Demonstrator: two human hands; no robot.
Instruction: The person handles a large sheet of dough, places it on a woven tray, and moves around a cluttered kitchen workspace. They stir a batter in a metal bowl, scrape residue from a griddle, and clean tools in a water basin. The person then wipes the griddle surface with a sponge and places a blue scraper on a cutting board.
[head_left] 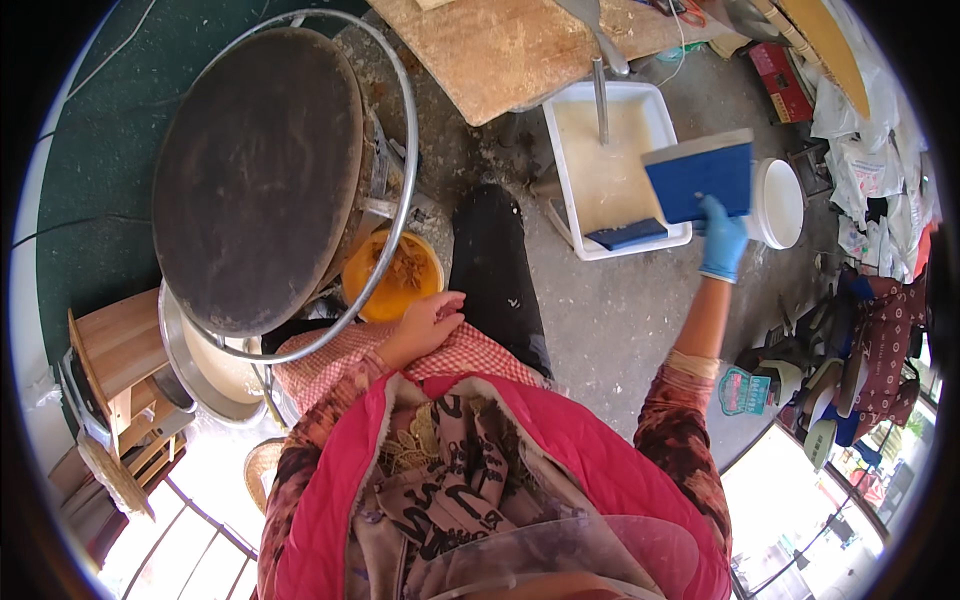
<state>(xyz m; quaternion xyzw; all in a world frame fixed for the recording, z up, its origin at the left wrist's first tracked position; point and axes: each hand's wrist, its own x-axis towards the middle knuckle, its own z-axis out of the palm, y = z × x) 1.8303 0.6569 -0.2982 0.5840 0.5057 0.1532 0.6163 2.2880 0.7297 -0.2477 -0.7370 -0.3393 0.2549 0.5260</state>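
Observation:
My right hand [725, 243], in a blue glove, grips a wide blue scraper [700, 182] with a pale straight edge. The scraper hangs in the air over the right side of a white rectangular tub [564, 180], which holds cream-coloured liquid. Inside that tub lie another blue scraper [628, 235], at the near end, and an upright metal handle [600, 100], whose lower end is hidden. Bare and empty, my left hand [428, 326] rests on my checked apron with loosely bent fingers, close to a yellow bowl [437, 262] with orange-brown bits in it.
A large round dark griddle [262, 180] stands at left, ringed by a metal rail [411, 150]. A wooden board [490, 55] lies at the far side. Right of the tub is a white bucket [782, 205]. A steel basin [180, 365] sits beyond the griddle's near edge.

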